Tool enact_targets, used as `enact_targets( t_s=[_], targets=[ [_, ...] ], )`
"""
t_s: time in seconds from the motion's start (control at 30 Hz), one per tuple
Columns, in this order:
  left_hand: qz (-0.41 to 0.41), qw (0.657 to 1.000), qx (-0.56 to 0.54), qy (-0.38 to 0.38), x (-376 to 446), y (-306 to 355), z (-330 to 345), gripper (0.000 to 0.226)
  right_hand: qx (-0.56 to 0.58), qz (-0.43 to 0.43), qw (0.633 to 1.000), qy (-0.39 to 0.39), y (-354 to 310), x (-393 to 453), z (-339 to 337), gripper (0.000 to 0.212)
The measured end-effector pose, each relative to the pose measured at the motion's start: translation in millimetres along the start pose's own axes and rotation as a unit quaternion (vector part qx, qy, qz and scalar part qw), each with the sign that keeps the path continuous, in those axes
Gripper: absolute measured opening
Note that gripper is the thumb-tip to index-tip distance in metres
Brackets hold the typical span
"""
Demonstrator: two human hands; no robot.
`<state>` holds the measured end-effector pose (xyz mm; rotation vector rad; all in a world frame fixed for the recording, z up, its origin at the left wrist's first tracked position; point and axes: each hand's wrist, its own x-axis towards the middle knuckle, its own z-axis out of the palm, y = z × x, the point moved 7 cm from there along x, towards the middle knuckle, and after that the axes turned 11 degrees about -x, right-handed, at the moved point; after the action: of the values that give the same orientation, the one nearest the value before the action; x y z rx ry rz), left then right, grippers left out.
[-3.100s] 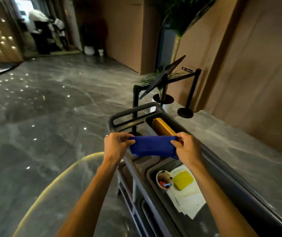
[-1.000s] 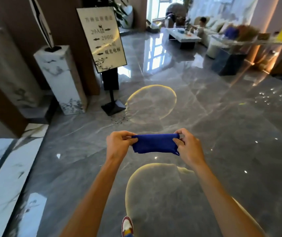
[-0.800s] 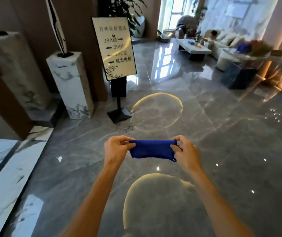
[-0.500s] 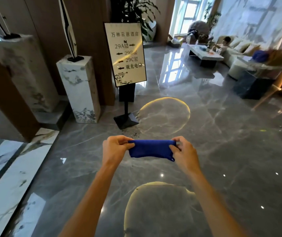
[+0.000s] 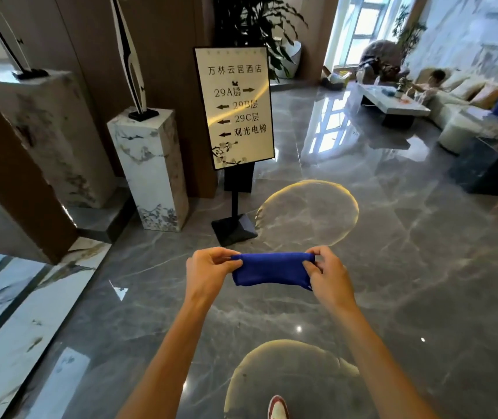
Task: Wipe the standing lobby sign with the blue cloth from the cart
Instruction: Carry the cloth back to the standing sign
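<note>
A folded blue cloth (image 5: 270, 269) is stretched between both hands at chest height. My left hand (image 5: 207, 272) pinches its left end and my right hand (image 5: 329, 275) pinches its right end. The standing lobby sign (image 5: 235, 107), a cream panel with black arrows and characters in a dark frame, rises on a thin black post from a square black base (image 5: 234, 228). It stands ahead and slightly left of the cloth, well beyond arm's reach. The cart is out of view.
Two marble pedestals (image 5: 151, 170) with tall sculptures stand left of the sign against a wooden wall. A potted plant (image 5: 257, 22) is behind it. A lounge with a low white table (image 5: 393, 105), sofas and a seated person lies far right. Glossy grey marble floor stretches between.
I turned away from the cart toward the sign and walked closer; the sign now looks larger and nearer. Both hands keep the same hold on the cloth.
</note>
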<state>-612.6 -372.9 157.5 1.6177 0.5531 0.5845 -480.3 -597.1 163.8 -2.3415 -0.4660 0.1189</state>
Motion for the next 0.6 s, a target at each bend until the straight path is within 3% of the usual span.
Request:
enact_targets(
  t_s=[0.23,0.47,0.6],
  targets=[
    [-0.006,0.999,-0.026,0.023,85,6,63,0.021,0.009,-0.034,0.999,-0.018,15,111,-20,0.013],
    [-0.006,0.999,-0.001,0.053,155,7,111,0.018,0.043,-0.068,0.996,-0.024,24,198,-41,0.027],
    [-0.003,0.998,0.014,0.063,183,10,129,0.021,0.051,-0.078,0.995,-0.027,25,236,-42,0.020]
  ],
)
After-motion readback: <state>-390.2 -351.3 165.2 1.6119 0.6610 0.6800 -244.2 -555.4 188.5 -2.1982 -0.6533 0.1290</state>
